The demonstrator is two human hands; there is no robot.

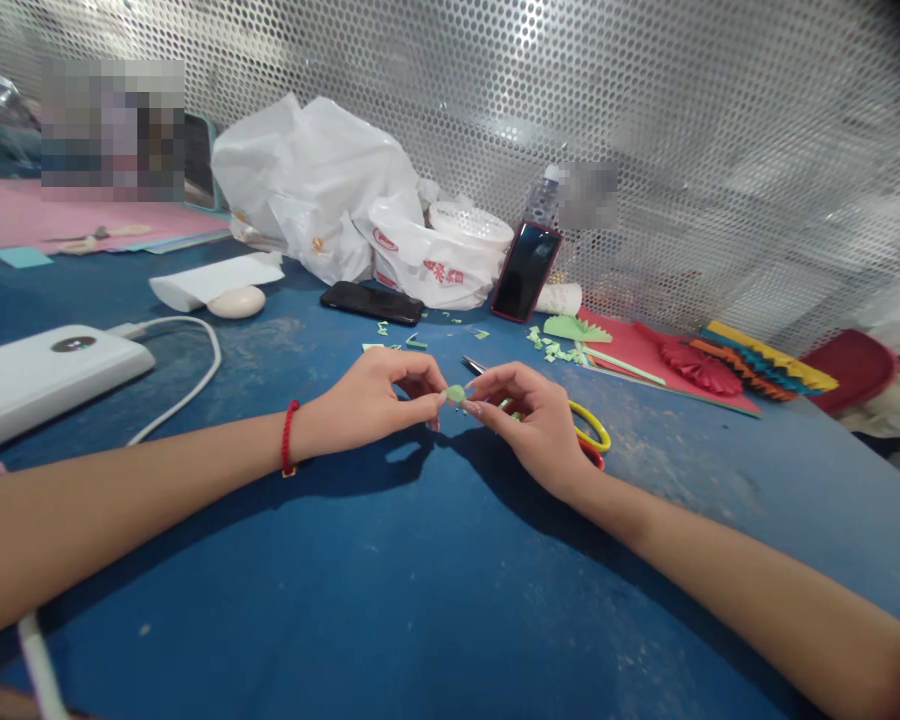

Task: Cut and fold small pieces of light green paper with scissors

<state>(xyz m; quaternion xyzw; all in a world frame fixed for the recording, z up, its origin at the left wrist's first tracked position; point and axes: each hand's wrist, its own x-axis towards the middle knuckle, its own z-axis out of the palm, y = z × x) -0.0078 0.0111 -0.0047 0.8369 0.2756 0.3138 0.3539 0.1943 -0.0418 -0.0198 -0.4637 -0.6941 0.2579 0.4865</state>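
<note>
Pinching a green paper piece [456,394] at its left edge with my left hand [397,390], right edge with my right hand [536,425]; scissors [594,428] just behind my right.

Red characters [444,274] and a red oval emblem [385,240], too small for me to read, mark a white plastic bag [412,262]; at my left, the display [73,344] on a power bank [45,385] is blurred.

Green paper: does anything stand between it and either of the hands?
Nothing visible does: the left hand and right hand pinch the green paper from either side. The scissors, partly hidden by the right hand, lie outside that grip.
</note>
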